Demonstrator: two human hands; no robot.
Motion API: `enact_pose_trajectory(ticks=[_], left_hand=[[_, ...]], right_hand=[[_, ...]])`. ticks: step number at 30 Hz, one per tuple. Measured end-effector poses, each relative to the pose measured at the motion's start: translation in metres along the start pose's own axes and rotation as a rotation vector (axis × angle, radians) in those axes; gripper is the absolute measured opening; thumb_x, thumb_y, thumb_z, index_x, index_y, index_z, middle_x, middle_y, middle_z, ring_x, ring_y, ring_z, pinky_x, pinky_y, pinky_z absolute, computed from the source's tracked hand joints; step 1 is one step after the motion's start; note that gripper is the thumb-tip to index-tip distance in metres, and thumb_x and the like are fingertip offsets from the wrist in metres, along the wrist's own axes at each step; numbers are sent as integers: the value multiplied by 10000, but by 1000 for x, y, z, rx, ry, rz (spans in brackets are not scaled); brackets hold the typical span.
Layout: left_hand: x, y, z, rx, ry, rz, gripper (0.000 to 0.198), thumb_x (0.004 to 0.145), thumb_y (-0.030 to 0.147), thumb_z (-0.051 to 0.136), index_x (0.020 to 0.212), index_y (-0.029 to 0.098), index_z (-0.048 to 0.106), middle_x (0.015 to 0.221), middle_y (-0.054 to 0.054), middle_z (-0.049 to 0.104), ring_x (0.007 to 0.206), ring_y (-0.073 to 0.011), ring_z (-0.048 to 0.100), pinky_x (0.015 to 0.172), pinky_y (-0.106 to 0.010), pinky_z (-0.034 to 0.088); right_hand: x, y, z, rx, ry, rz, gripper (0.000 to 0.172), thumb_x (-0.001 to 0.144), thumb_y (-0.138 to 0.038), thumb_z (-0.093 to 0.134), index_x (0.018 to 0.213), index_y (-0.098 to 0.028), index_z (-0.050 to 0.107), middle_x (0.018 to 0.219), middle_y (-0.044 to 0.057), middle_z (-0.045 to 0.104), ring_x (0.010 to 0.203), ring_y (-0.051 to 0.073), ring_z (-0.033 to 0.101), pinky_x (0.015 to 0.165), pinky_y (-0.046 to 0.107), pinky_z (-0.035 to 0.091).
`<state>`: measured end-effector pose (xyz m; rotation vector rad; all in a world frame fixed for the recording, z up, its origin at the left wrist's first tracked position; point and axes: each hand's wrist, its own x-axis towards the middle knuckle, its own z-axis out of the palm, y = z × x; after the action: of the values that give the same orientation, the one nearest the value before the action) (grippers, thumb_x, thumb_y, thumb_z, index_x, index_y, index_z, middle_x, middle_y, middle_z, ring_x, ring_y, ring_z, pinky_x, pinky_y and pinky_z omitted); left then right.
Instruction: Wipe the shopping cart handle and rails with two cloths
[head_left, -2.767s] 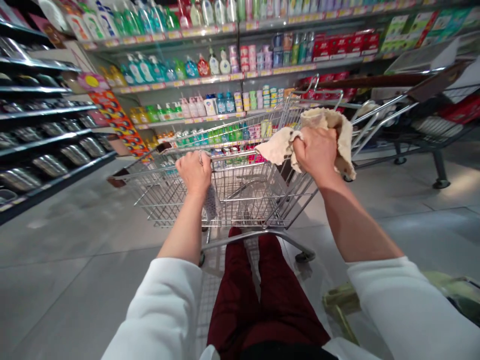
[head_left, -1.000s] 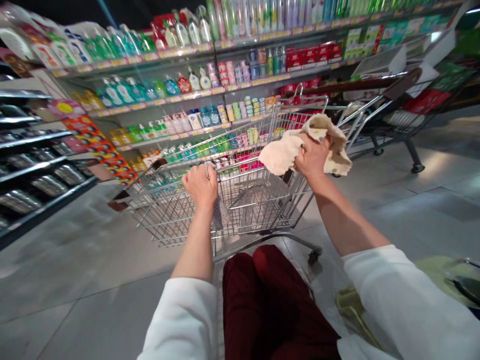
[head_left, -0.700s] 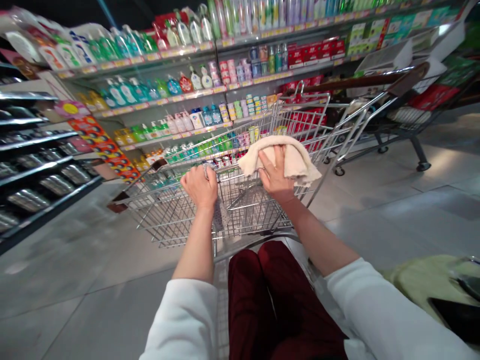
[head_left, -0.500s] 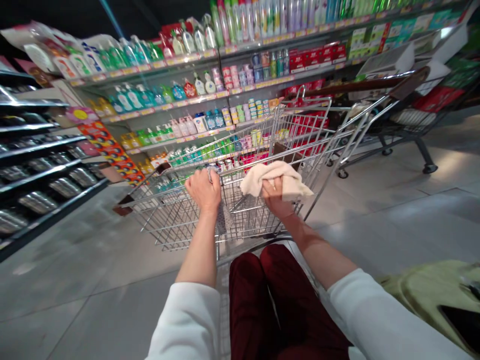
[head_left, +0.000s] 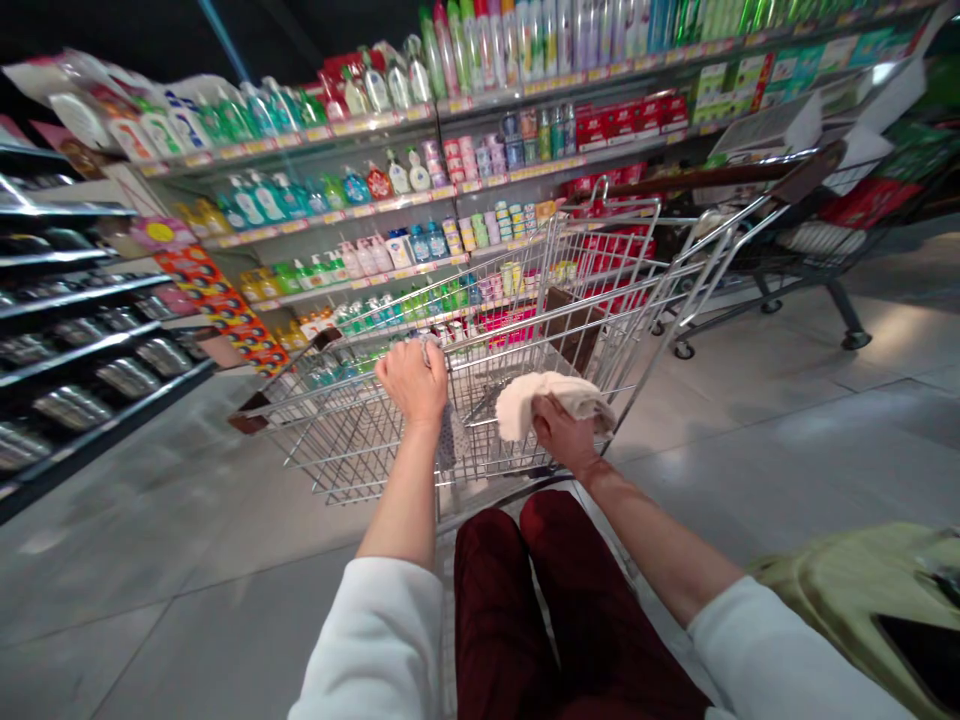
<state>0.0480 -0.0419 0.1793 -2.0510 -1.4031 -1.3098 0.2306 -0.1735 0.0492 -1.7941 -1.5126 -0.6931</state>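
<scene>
In front of my knees stands a wire shopping cart [head_left: 360,420]. My left hand [head_left: 414,380] is closed over its near top rail. A grey patterned cloth [head_left: 451,440] shows at that hand and hangs down the near side of the cart. Bunched in my right hand [head_left: 561,432] is a cream cloth [head_left: 517,405], pressed against the wire side below the top rail. My right fingers are partly hidden in its folds.
Shelves of bottles, jars and boxes [head_left: 405,250] rise behind the cart. Metal pots [head_left: 71,405] line a rack on the left. Another cart [head_left: 825,260] stands at the right on the tiled floor. A pale green bag [head_left: 840,580] sits by my right side.
My right hand has moved down with the cream cloth, from the top rail to the wire side below. My left hand has stayed on the rail.
</scene>
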Motion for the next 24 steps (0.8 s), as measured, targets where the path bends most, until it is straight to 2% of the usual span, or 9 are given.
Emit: enact_pose_trajectory(ticks=[3, 5, 8, 10, 13, 17, 21, 24], left_hand=[[0, 0, 1, -1, -8, -8, 357, 988, 390, 307, 862, 225, 597, 917, -98, 626, 964, -266, 536, 906, -401, 320], [0, 0, 0, -3, -19, -15, 369, 990, 392, 294, 873, 221, 600, 928, -105, 625, 976, -274, 531, 909, -410, 315], [0, 0, 0, -22, -41, -26, 379, 991, 393, 283, 898, 215, 605, 957, -114, 625, 1001, -286, 524, 920, -423, 307], [0, 0, -1, -34, -55, -31, 378, 990, 392, 286, 907, 213, 608, 966, -117, 625, 1010, -290, 522, 924, -427, 304], [0, 1, -2, -36, -61, -29, 373, 990, 386, 295, 899, 212, 612, 956, -114, 626, 1007, -286, 526, 923, -422, 304], [-1, 1, -3, -30, -45, -16, 374, 994, 376, 299, 889, 203, 614, 939, -109, 629, 994, -277, 538, 916, -412, 314], [-1, 0, 0, -31, -5, 9, 362, 994, 372, 317, 859, 201, 606, 916, -93, 632, 966, -260, 548, 905, -397, 327], [-1, -1, 3, -37, 21, 16, 354, 993, 365, 331, 841, 195, 602, 901, -84, 632, 951, -249, 553, 906, -389, 331]], right_hand=[[38, -12, -31, 45, 59, -67, 509, 864, -245, 535, 1369, -205, 586, 1380, 106, 590, 1327, 339, 488, 1155, 528, 364], [64, -23, -44, 69, 71, -140, 517, 894, -224, 495, 1407, -245, 551, 1502, 43, 474, 1445, 279, 356, 1227, 458, 291], [91, -36, -46, 57, 101, -149, 524, 942, -257, 447, 1465, -262, 488, 1595, 19, 329, 1510, 289, 218, 1241, 512, 244], [97, -40, -38, 32, 101, -115, 540, 963, -311, 405, 1503, -321, 425, 1586, -36, 345, 1506, 313, 221, 1239, 543, 230], [90, -40, -17, 8, 83, -99, 532, 965, -334, 385, 1495, -367, 427, 1563, -73, 375, 1496, 337, 240, 1239, 560, 211], [60, -39, 14, 20, -59, -167, 522, 937, -260, 481, 1457, -296, 502, 1586, 48, 340, 1435, 371, 358, 1178, 597, 278], [16, -43, 37, 59, -217, -218, 491, 917, -201, 518, 1399, -276, 570, 1504, 82, 474, 1343, 321, 490, 1134, 506, 377], [-13, -49, 45, 65, -277, -180, 446, 895, -186, 538, 1319, -274, 641, 1429, 89, 557, 1284, 310, 545, 1098, 481, 417]])
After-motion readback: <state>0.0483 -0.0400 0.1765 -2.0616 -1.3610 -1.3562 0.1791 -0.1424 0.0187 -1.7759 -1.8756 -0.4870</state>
